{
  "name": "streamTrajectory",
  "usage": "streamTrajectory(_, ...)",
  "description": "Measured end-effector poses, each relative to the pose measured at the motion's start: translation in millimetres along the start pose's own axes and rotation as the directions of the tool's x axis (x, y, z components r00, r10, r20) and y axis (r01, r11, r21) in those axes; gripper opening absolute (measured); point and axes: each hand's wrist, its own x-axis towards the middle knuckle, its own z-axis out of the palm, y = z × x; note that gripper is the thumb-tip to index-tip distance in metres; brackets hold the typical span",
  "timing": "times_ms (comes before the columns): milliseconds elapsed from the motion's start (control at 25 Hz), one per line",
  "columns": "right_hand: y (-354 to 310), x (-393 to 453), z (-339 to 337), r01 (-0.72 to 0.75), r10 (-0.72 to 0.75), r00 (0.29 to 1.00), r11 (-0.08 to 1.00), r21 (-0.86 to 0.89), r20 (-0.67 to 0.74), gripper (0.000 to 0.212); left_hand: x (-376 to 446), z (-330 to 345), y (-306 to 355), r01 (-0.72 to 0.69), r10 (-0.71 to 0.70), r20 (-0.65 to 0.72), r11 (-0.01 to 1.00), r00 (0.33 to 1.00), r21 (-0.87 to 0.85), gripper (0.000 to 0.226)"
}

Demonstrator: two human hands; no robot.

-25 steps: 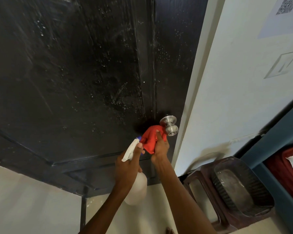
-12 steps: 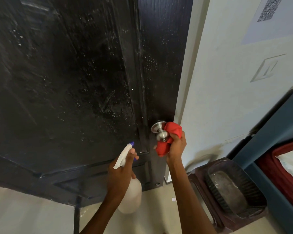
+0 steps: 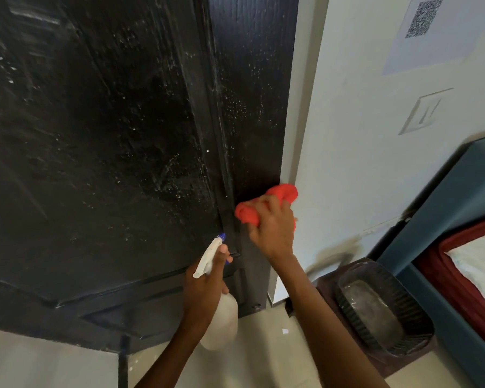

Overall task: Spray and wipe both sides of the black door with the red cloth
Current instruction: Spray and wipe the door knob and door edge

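Red cloth (image 3: pixel 266 203) bunched in right hand (image 3: pixel 272 231) grip.

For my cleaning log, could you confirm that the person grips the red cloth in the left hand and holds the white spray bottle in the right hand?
Not quite: the hands are swapped. The head view shows the right hand gripping the red cloth against the black door, while the left hand holds the white spray bottle.

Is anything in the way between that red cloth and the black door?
Nothing visible. The right hand holds the bunched red cloth right against the black wooden door near its edge; the knob is hidden behind it.
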Motion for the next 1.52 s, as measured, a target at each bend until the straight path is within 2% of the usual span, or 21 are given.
streamTrajectory(40, 6, 0, -1, -0.185, 0.192, 0.981, 0.969, 0.161, -0.027, 0.033, 2, 1, 0, 0.008, -0.008, -0.009, 1.0, 1.0, 0.003, 0.033)
streamTrajectory(80, 9, 1, -2, -0.371, 0.396, 0.918, 0.868, 0.33, -0.009, 0.034, 5, 2, 1, 0.027, -0.027, -0.02, 1.0, 0.999, 0.001, 0.036)
streamTrajectory(120, 8, 3, -1, -0.493, 0.534, 0.845, 0.757, 0.43, 0.029, 0.039, 7, 3, 1, 0.039, -0.04, -0.033, 0.999, 0.999, -0.007, 0.039)
streamTrajectory(160, 5, 4, 1, -0.532, 0.573, 0.818, 0.718, 0.449, 0.052, 0.04, 9, 3, 1, 0.04, -0.041, -0.046, 0.999, 0.998, -0.014, 0.042)
streamTrajectory(240, -2, 1, 4, -0.371, 0.389, 0.921, 0.885, 0.281, -0.012, 0.034, 10, 2, 4, 0.015, -0.016, -0.056, 1.0, 0.998, -0.024, 0.047)
streamTrajectory(320, -11, -1, 10, -0.028, 0.032, 0.998, 0.995, -0.095, 0.047, 0.03, 11, 1, 5, -0.015, 0.013, -0.066, 0.999, 0.998, -0.028, 0.056)
streamTrajectory(400, -18, -8, 18, 0.233, -0.194, 0.968, 0.932, -0.277, 0.16, 0.022, 13, 1, 2, -0.023, 0.022, -0.081, 1.0, 0.996, -0.004, 0.058)
streamTrajectory(480, -17, -16, 24, 0.373, -0.307, 0.921, 0.875, -0.31, 0.241, 0.023, 12, 3, 3, -0.053, 0.052, -0.072, 0.999, 0.996, -0.006, 0.054)
streamTrajectory(600, -9, -10, 19, 0.328, -0.284, 0.94, 0.902, -0.282, 0.189, 0.022, 8, 6, 6, -0.1, 0.099, -0.061, 0.995, 0.993, -0.009, 0.047)
streamTrajectory(680, -2, -2, 11, 0.162, -0.147, 0.985, 0.971, -0.179, 0.095, 0.025, 9, 5, 7, -0.101, 0.099, -0.062, 0.995, 0.993, -0.02, 0.035)
streamTrajectory(760, 7, -1, 8, -0.149, 0.147, 0.989, 0.98, 0.132, 0.024, 0.031, 11, 3, 5, -0.093, 0.091, -0.07, 0.995, 0.993, -0.025, 0.033)
streamTrajectory(800, 10, -2, 7, -0.363, 0.37, 0.928, 0.859, 0.362, 0.052, 0.028, 11, 2, 5, -0.09, 0.088, -0.075, 0.995, 0.993, -0.029, 0.032)
streamTrajectory(840, 10, -3, 9, -0.555, 0.587, 0.793, 0.585, 0.591, 0.164, 0.023, 12, 2, 4, -0.092, 0.089, -0.084, 0.995, 0.993, -0.035, 0.031)
streamTrajectory(880, 10, -8, 15, -0.635, 0.694, 0.636, 0.225, 0.739, 0.336, 0.022, 12, 0, 4, -0.098, 0.094, -0.096, 0.995, 0.991, -0.036, 0.029)
streamTrajectory(920, 6, -14, 21, -0.623, 0.695, 0.516, -0.097, 0.776, 0.502, 0.023, 11, -1, 4, -0.102, 0.097, -0.112, 0.994, 0.989, -0.035, 0.027)
streamTrajectory(960, 1, -20, 28, -0.578, 0.635, 0.457, -0.319, 0.751, 0.622, 0.027, 12, -4, 4, -0.108, 0.103, -0.126, 0.994, 0.987, -0.032, 0.025)
streamTrajectory(1080, -19, -34, 44, -0.425, 0.488, 0.396, -0.654, 0.626, 0.778, 0.047, 12, -12, 3, -0.105, 0.107, -0.154, 0.994, 0.982, 0.024, 0.024)
streamTrajectory(1160, -33, -41, 51, -0.308, 0.423, 0.389, -0.777, 0.548, 0.818, 0.048, 12, -17, 2, -0.095, 0.102, -0.159, 0.994, 0.982, 0.049, 0.03)
streamTrajectory(1280, -42, -40, 52, -0.167, 0.47, 0.404, -0.805, 0.569, 0.785, 0.045, 11, -23, 3, -0.096, 0.1, -0.16, 0.995, 0.982, 0.033, 0.031)
streamTrajectory(1400, -38, -36, 46, -0.174, 0.58, 0.34, -0.735, 0.655, 0.741, 0.042, 11, -26, 6, -0.108, 0.107, -0.156, 0.994, 0.982, 0.002, 0.025)
streamTrajectory(1520, -20, -31, 24, -0.241, 0.678, 0.404, -0.569, 0.786, 0.614, 0.027, 8, -29, 7, -0.149, 0.146, -0.159, 0.989, 0.976, -0.012, 0.019)
